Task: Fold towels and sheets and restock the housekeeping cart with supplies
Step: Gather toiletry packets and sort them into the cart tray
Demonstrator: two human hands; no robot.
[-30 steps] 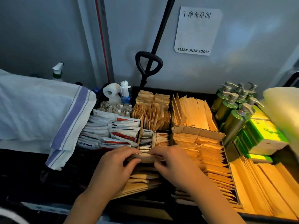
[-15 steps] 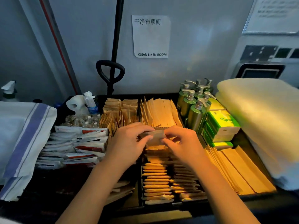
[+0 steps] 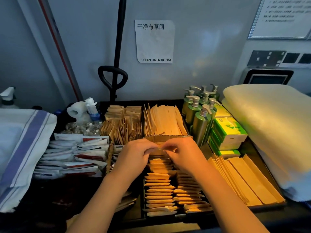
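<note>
The cart's top tray (image 3: 185, 217) holds rows of brown paper amenity packets (image 3: 159, 190) in a cardboard box (image 3: 168, 137) at the centre. My left hand (image 3: 134, 155) and my right hand (image 3: 183, 153) meet over the far end of that box, fingertips pinched together on a small brown packet (image 3: 159, 147) held just above the rows. A thick folded cream towel (image 3: 272, 132) lies on the right. A white cloth with blue stripes (image 3: 25, 145) lies folded on the left.
Green pump bottles (image 3: 198, 115) and green-white boxes (image 3: 228, 133) stand right of centre. Long brown sachets (image 3: 244, 180) fill the right compartment, white-red sachets (image 3: 75, 155) the left, more packets (image 3: 122, 125) behind. A black handle (image 3: 112, 78) and a spray bottle (image 3: 7, 96) stand by the wall.
Both hands have carried the packet from the near part of the tray to the far end of the box and lowered it toward the rows. The view has shifted right.
</note>
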